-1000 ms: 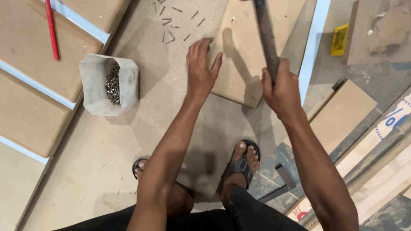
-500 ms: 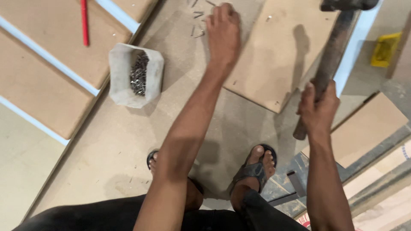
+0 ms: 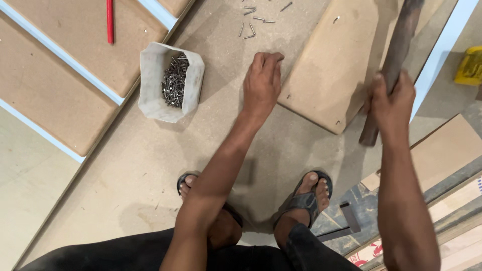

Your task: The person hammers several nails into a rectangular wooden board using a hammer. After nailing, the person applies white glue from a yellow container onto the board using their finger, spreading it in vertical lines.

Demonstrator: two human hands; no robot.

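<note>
Right hand (image 3: 390,103) clamped on hammer handle (image 3: 394,55) — head out of view. Left hand (image 3: 262,83) curled, fingertips together on the floor just left of board (image 3: 331,65); contents unclear. Nail visible at board's far edge — others loose beyond.

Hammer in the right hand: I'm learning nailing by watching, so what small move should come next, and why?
Probably set a nail on the small fibreboard panel. The left hand lies curled on the big board beside the panel's edge; whether it pinches a nail cannot be told. The right hand grips the hammer handle, and loose nails lie just beyond.
</note>
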